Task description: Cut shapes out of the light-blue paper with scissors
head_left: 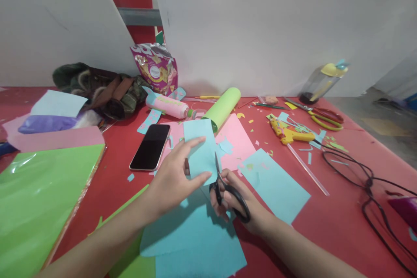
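Note:
My left hand (pixel 177 171) grips a light blue piece of paper (pixel 200 143) by its left side, thumb and fingers spread over its front. In my right hand (pixel 239 202) is a pair of scissors with black handles (pixel 241 204). Their blades point up and lie along the paper's lower right edge; whether they are cutting into it I cannot tell. Beneath both hands lie larger light blue sheets (pixel 192 239), partly over a green sheet (pixel 137 260). A black-screened phone (pixel 150 147) rests just left of the held paper, and a rolled green sheet (pixel 224 106) lies behind it.
A yellow glue gun (pixel 288 132) with a black cable (pixel 368 182), pliers (pixel 325 115) and a clear bottle (pixel 324 81) are on the right. A stack of green sheets (pixel 48 200) is on the left. A pink-wrapped bottle (pixel 167 106) and a snack bag (pixel 156 69) are behind. Paper scraps litter the red table (pixel 342 230).

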Demonstrator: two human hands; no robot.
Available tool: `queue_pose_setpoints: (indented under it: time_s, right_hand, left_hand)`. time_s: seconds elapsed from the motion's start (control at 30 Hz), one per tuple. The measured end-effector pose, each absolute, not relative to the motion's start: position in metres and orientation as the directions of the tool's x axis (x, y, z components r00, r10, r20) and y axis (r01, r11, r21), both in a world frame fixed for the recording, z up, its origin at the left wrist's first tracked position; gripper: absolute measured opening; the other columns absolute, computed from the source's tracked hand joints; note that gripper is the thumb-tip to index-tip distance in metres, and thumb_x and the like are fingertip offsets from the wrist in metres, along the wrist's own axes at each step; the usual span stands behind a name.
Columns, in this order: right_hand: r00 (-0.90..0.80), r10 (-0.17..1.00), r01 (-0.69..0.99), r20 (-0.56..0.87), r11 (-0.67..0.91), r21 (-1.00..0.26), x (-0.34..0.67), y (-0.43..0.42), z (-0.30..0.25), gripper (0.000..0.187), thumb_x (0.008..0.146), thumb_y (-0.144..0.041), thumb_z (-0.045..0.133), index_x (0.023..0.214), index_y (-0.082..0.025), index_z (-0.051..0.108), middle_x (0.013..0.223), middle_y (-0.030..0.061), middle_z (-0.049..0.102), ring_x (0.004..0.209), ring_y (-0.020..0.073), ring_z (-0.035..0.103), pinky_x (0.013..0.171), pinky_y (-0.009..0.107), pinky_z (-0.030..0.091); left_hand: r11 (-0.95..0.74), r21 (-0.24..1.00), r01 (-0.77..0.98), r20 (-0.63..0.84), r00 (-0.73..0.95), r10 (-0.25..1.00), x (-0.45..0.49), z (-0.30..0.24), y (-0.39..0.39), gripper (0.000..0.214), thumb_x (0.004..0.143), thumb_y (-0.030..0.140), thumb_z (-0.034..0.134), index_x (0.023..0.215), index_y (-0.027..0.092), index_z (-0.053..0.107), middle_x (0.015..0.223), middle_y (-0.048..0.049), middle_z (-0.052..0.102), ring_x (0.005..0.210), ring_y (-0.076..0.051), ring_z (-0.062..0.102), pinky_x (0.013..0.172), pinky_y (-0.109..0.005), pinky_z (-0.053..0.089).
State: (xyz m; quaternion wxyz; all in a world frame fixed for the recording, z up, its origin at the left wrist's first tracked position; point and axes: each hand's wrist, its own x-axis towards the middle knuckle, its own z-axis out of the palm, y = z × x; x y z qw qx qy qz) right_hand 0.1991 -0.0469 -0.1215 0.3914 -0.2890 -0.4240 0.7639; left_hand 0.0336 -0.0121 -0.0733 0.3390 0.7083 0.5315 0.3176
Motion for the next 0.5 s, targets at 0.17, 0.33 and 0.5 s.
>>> queue_pose_setpoints:
  time_s: [0.17, 0.33, 0.5]
  right_hand:
    - [-0.511, 0.853, -0.325, -0.11, -0.31, -0.893, 0.1986, -0.0478, -0.1196, 0.039, 0.072, -0.051, 0.056, 0.085, -0.022, 0.033, 0.063, -0.005, 0.051, 0.048, 0.0069, 0.047, 0.041, 0.018, 0.032]
    - [-0.496, 0.861, -0.286, -0.111, -0.283, -0.916, 0.1985, -0.0484, -0.1191, 0.04, 0.072, -0.053, 0.054, 0.085, -0.022, 0.032, 0.062, -0.0052, 0.05, 0.047, 0.0072, 0.046, 0.042, 0.019, 0.031]
    - [-0.491, 0.866, -0.271, -0.097, -0.258, -0.927, 0.1971, -0.048, -0.1213, 0.041, 0.072, -0.054, 0.054, 0.086, -0.023, 0.032, 0.058, -0.0069, 0.05, 0.042, 0.006, 0.043, 0.04, 0.019, 0.029]
  left_hand:
    - [-0.215, 0.814, 0.54, 0.1, 0.235, 0.967, 0.0318, -0.0759, -0.0126, 0.053, 0.069, 0.025, 0.059, 0.12, 0.024, 0.042, 0.101, -0.0045, 0.05, 0.059, -0.011, 0.049, 0.06, -0.03, 0.049]
    - [-0.211, 0.827, 0.521, 0.102, 0.23, 0.968, 0.032, -0.0788, -0.0119, 0.055, 0.069, 0.025, 0.06, 0.121, 0.024, 0.04, 0.106, -0.0052, 0.048, 0.067, -0.013, 0.054, 0.063, -0.031, 0.05]
    - [-0.206, 0.828, 0.522, 0.103, 0.219, 0.97, 0.0344, -0.0773, -0.0105, 0.054, 0.068, 0.025, 0.06, 0.119, 0.022, 0.042, 0.106, -0.0061, 0.05, 0.065, -0.013, 0.055, 0.06, -0.031, 0.05]
